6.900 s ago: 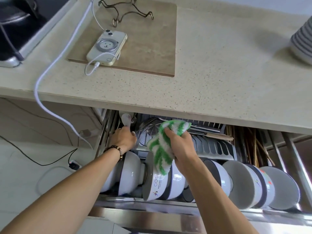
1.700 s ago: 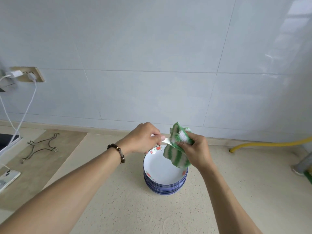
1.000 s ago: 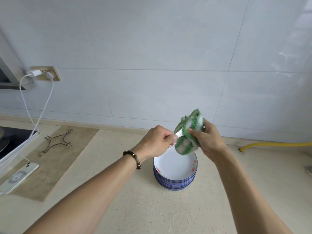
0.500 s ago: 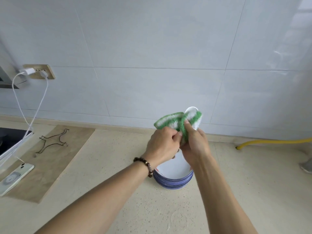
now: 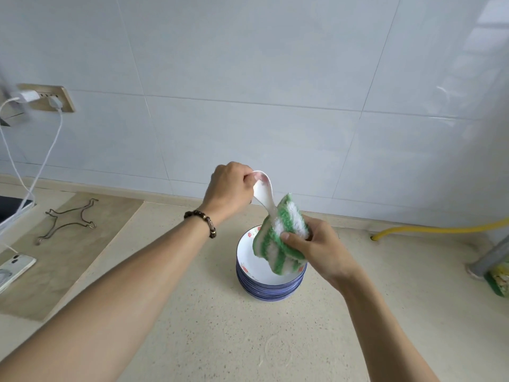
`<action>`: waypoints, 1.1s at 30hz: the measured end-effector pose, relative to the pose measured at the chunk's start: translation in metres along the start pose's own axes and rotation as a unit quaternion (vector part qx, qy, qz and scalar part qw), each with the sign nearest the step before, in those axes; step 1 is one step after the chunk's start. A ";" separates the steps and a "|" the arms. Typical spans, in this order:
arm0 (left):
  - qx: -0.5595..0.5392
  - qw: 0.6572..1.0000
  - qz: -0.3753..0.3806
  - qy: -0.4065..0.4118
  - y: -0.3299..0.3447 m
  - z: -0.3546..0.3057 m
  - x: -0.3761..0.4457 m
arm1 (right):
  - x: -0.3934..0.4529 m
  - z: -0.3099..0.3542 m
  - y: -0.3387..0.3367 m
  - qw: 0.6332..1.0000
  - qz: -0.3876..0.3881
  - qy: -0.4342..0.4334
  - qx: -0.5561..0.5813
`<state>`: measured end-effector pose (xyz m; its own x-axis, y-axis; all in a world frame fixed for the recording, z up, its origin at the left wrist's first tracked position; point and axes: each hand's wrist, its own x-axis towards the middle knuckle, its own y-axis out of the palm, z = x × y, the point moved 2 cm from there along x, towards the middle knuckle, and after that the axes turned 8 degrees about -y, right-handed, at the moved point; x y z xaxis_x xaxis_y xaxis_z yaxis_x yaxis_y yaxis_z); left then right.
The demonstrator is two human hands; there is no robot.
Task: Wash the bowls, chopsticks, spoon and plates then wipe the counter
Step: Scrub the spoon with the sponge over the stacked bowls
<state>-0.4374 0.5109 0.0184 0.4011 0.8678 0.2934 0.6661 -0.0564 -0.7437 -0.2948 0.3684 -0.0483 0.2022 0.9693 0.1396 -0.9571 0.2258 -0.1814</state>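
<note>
Two bare hands are raised above a stack of plates (image 5: 249,264) that stands on the counter (image 5: 220,326) toward its back edge, near the tiled wall (image 5: 248,78). A white spoon (image 5: 264,194) is pinched at its bowl end by the curled fingers of the left hand (image 5: 228,187), with the handle slanting down into a green-and-white striped cloth (image 5: 279,235). The cloth is folded around the spoon handle and gripped by the right hand (image 5: 316,249), thumb in front and fingers curled behind. A beaded bracelet (image 5: 202,220) is worn on the left wrist. Toward the counter's left edge a brown board (image 5: 82,244) carries a wire trivet (image 5: 67,221) and a phone (image 5: 12,268), and white cables (image 5: 41,166) hang from a wall socket (image 5: 52,97). A yellow hose (image 5: 440,230) is seen along the back edge at the right.
</note>
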 end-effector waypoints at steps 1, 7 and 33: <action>-0.003 1.000 0.015 0.008 0.002 -0.005 -0.004 | 0.000 0.000 0.000 1.000 -0.008 0.004 -0.005; 0.016 1.000 -0.002 0.011 0.017 -0.021 -0.018 | 0.016 0.012 0.003 0.995 -0.093 -0.023 0.007; 0.073 0.988 0.133 0.013 -0.006 -0.011 -0.016 | 0.027 0.019 0.042 0.989 -0.134 0.002 0.061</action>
<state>-0.4408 0.4922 0.0250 0.5675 0.8184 0.0905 0.4379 -0.2069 -0.8749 -0.3332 0.4022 -0.0340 0.4517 0.8770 0.1636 -0.8873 0.4608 -0.0205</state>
